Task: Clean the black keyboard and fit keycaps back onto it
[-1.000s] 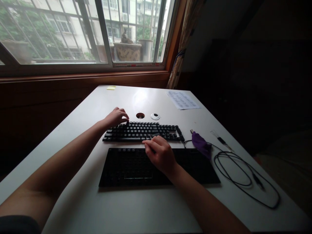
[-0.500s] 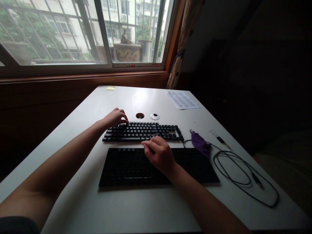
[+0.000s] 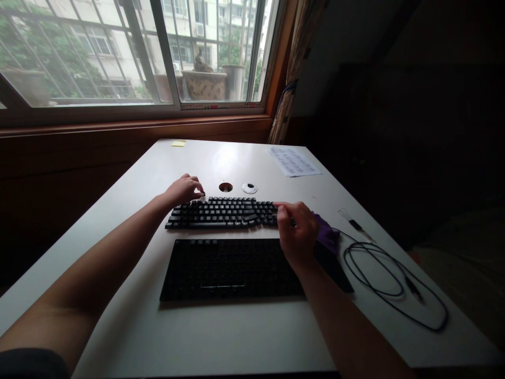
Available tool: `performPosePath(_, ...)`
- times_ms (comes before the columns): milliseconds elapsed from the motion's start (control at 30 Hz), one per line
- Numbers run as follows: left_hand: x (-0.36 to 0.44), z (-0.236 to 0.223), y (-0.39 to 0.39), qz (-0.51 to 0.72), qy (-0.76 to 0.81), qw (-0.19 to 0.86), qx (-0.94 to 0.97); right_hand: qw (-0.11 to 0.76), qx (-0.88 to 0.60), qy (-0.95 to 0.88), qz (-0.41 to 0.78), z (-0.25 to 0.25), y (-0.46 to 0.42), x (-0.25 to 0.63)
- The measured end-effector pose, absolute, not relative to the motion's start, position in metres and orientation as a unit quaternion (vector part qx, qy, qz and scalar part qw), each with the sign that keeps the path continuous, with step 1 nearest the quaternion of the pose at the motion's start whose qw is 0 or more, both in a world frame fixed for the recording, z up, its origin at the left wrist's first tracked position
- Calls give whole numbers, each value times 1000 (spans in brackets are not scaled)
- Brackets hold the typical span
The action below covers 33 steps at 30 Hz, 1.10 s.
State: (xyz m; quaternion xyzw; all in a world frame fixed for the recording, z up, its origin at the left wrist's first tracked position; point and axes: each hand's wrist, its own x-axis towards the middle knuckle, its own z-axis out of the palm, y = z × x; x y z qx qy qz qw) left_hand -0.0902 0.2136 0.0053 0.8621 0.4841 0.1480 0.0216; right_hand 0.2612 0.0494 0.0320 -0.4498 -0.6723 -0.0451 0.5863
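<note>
My left hand (image 3: 185, 189) is at the back left corner of a set of black keycaps (image 3: 221, 213) laid out on the table in keyboard order. Its thumb and index finger pinch a small dark keycap (image 3: 203, 195). Over the right end of the layout is my right hand (image 3: 298, 231), index finger stretched left towards the number keys and the other fingers curled. I see nothing held in it, and it hides part of the caps there. Nearer me lies a black keyboard (image 3: 224, 268), with several caps fitted in its back left row and the rest of it dark.
A purple cloth or pouch (image 3: 326, 234) lies partly behind my right hand. Right of it are a coiled black cable (image 3: 374, 287) and a wire keycap puller (image 3: 357, 225). Printed sheets (image 3: 295, 162), a yellow note (image 3: 178, 143) and a round cable hole (image 3: 225, 187) are farther back.
My right hand has moved right, from the middle front of the keycap layout to its right end. My left hand has drawn slightly left with the keycap.
</note>
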Motion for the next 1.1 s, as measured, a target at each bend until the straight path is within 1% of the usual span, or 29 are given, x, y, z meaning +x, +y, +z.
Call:
performPosePath(200, -92, 28, 197, 207, 468, 21, 859, 584, -471, -659, -49, 24, 59, 270)
performPosePath(367, -69, 46, 144, 257, 384, 52, 885, 579, -453, -676, -37, 22, 57, 262)
performPosePath(533, -35, 36, 84, 216, 323, 95, 917, 570, -442, -692, -30, 19, 57, 257)
performPosePath(633, -22, 25, 65, 174, 326, 98, 924, 562, -446, -697, -23, 18, 57, 257)
performPosePath(767, -16, 16, 58, 153, 359, 83, 917, 557, -443, -702, -20, 17, 58, 258)
performPosePath(1100, -16, 6, 59, 177, 366, 90, 909, 543, -442, -714, -13, 15, 59, 258)
